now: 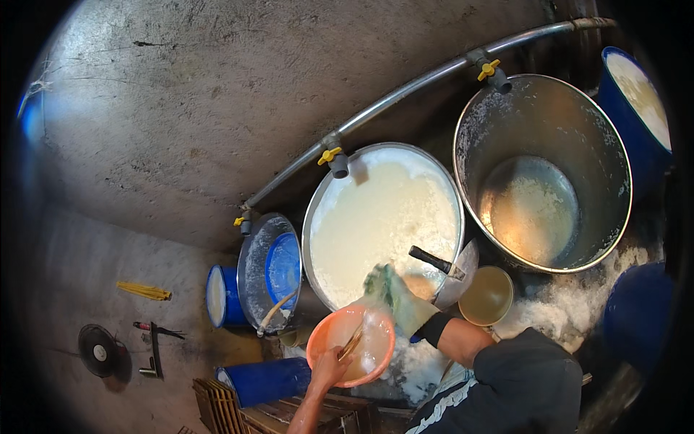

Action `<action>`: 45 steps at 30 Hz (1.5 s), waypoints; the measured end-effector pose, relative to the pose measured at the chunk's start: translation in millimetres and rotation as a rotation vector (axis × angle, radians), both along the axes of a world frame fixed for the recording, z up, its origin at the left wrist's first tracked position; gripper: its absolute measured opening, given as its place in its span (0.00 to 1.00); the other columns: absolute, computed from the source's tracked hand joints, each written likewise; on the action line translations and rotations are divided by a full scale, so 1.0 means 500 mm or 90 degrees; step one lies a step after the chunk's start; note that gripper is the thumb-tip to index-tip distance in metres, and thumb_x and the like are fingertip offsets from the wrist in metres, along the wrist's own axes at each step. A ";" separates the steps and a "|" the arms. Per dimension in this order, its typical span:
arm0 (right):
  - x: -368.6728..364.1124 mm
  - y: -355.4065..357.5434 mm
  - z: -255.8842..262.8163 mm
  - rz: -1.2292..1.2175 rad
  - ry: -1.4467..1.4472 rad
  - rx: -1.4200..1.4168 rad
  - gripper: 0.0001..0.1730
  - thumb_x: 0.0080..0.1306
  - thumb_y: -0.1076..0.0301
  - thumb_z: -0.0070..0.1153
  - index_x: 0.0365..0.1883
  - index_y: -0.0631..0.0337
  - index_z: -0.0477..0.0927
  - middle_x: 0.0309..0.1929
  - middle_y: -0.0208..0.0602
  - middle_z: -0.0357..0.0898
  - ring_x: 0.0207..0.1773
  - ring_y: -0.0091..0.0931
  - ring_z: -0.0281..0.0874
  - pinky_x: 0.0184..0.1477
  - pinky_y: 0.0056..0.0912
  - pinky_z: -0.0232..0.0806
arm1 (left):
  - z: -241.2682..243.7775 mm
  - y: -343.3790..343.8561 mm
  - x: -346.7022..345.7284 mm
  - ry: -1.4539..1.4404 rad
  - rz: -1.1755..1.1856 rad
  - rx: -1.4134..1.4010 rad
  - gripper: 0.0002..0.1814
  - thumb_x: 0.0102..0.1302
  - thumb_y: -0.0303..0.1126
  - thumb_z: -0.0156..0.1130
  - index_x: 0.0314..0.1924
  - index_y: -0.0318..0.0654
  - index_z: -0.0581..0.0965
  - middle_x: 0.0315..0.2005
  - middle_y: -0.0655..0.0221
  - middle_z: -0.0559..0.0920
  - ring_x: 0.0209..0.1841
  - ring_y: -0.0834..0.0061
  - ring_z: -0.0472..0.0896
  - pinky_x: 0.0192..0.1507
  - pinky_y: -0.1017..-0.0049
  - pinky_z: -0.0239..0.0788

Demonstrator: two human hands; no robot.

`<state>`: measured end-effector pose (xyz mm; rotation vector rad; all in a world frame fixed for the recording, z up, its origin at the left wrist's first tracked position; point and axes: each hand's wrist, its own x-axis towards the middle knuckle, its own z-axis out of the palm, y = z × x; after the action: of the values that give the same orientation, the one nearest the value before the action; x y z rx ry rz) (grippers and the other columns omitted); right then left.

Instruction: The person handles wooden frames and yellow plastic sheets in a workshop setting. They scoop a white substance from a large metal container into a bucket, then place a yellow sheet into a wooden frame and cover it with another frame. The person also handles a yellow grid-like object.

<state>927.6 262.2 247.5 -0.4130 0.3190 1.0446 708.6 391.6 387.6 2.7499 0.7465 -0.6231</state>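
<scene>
An orange plastic basin holds cloudy liquid and white foam. My left hand is bare and grips a brown, wooden-looking object inside the basin near its rim. Above the basin's upper right rim is my right hand, in a wet green-and-white glove with a black band at the wrist; its fingers are blurred, so its grasp is unclear. Behind the glove stands a large round metal vat filled with whitish liquid. A metal scoop with a black handle rests at the vat's lower right rim.
A deep metal vat with a little liquid stands at right. Blue drums and a smaller metal tub lie left. A metal pipe with yellow-handled valves runs along the wall. A pail sits beside the scoop.
</scene>
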 end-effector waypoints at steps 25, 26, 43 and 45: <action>0.076 0.046 0.044 -0.061 -0.004 -0.001 0.32 0.82 0.39 0.44 0.52 0.62 0.83 0.48 0.39 0.87 0.49 0.33 0.85 0.56 0.40 0.78 | 0.102 0.072 0.142 0.100 -0.124 0.045 0.28 0.71 0.53 0.67 0.57 0.35 0.86 0.41 0.44 0.89 0.47 0.46 0.89 0.54 0.52 0.79; 0.074 0.038 0.037 -0.055 -0.003 0.002 0.32 0.82 0.39 0.44 0.52 0.62 0.83 0.48 0.39 0.87 0.49 0.33 0.85 0.57 0.40 0.78 | 0.101 0.073 0.159 0.120 -0.125 0.055 0.27 0.71 0.52 0.68 0.56 0.35 0.87 0.40 0.44 0.90 0.46 0.47 0.90 0.53 0.54 0.79; 0.066 0.044 0.222 0.168 -0.013 0.248 0.32 0.84 0.41 0.42 0.48 0.65 0.82 0.45 0.41 0.86 0.52 0.34 0.83 0.63 0.39 0.74 | 0.161 0.215 0.210 0.135 -0.112 0.153 0.26 0.70 0.52 0.69 0.54 0.38 0.88 0.38 0.47 0.90 0.44 0.46 0.90 0.53 0.52 0.79; 0.074 0.090 0.206 0.146 -0.021 0.242 0.31 0.84 0.42 0.42 0.49 0.64 0.82 0.45 0.41 0.86 0.50 0.34 0.84 0.61 0.39 0.74 | 0.172 0.234 0.206 0.111 -0.086 0.157 0.26 0.69 0.53 0.69 0.54 0.38 0.88 0.40 0.47 0.90 0.45 0.47 0.90 0.53 0.52 0.79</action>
<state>964.5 307.3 350.7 -0.1251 0.0394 1.2914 811.5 508.8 473.6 3.0207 0.7228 -0.8620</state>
